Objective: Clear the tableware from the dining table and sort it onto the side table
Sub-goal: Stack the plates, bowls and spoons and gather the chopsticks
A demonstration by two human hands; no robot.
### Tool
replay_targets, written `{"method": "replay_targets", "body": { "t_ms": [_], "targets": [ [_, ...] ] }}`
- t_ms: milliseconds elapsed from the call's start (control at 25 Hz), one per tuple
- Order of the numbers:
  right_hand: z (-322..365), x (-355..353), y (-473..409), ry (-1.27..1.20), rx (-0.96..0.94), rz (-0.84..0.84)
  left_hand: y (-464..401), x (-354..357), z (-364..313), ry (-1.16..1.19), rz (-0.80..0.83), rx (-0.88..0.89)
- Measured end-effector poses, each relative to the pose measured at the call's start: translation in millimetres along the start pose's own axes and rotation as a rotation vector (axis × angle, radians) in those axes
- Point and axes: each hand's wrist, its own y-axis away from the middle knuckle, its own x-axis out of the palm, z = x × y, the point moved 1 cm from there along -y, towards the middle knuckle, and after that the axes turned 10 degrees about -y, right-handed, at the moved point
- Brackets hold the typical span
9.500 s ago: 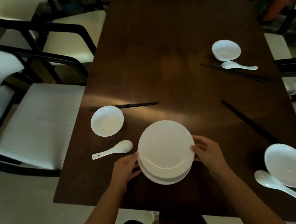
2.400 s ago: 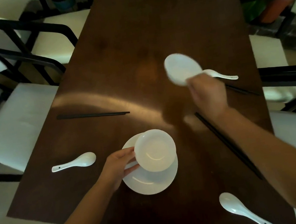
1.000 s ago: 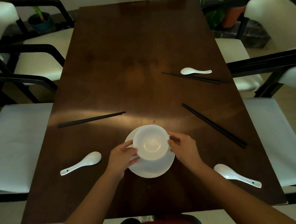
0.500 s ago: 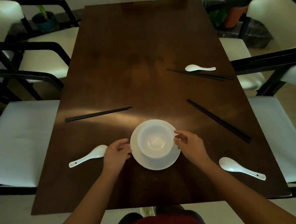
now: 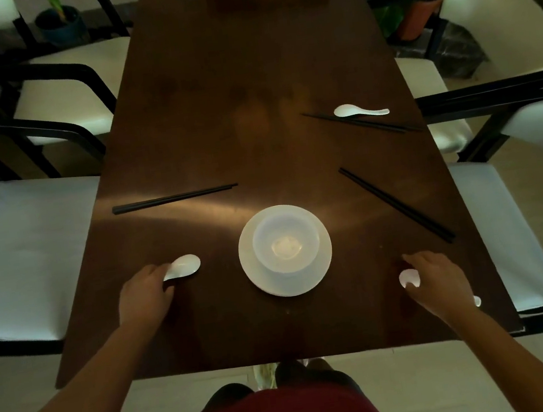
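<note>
Head view: the left hand [image 5: 144, 297] lies over the handle of a spoon [image 5: 183, 266], fingers curled on it, though a firm grip cannot be told. The right hand [image 5: 437, 279] covers a second spoon [image 5: 410, 279]; its grip is hidden too. Between the hands, bowls [image 5: 285, 243] sit stacked on plates [image 5: 255, 277]. Beyond the right hand lie two pairs of chopsticks [image 5: 396, 205] and a third spoon [image 5: 359, 110]; beyond the left, another pair [image 5: 174, 198].
</note>
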Motion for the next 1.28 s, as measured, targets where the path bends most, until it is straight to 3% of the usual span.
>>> {"method": "replay_targets", "body": {
  "t_ms": [200,360,640,760,920,1120,1280],
  "targets": [
    [-5,12,7,0.080,0.044,0.001,1,0,-16,0.057,-0.018,0.043],
    [-12,8,19,0.021,0.124,-0.046,7,10,-33,0.073,-0.005,0.092],
    [19,18,17,-0.097,0.093,-0.027,6,18,-52,0.138,0.036,0.098],
    [37,12,10,-0.429,0.257,-0.027,6,6,-54,0.378,0.066,-0.057],
    [77,-22,2,-1.054,0.366,-0.042,13,-32,-67,1.137,0.200,-0.390],
    [156,-60,-3,-1.339,0.233,-0.007,17,-87,-121,1.411,0.362,-0.282],
    [196,-61,-7,-1.211,0.133,0.036,24,-103,-155,1.396,0.450,-0.164]
  ]
}}
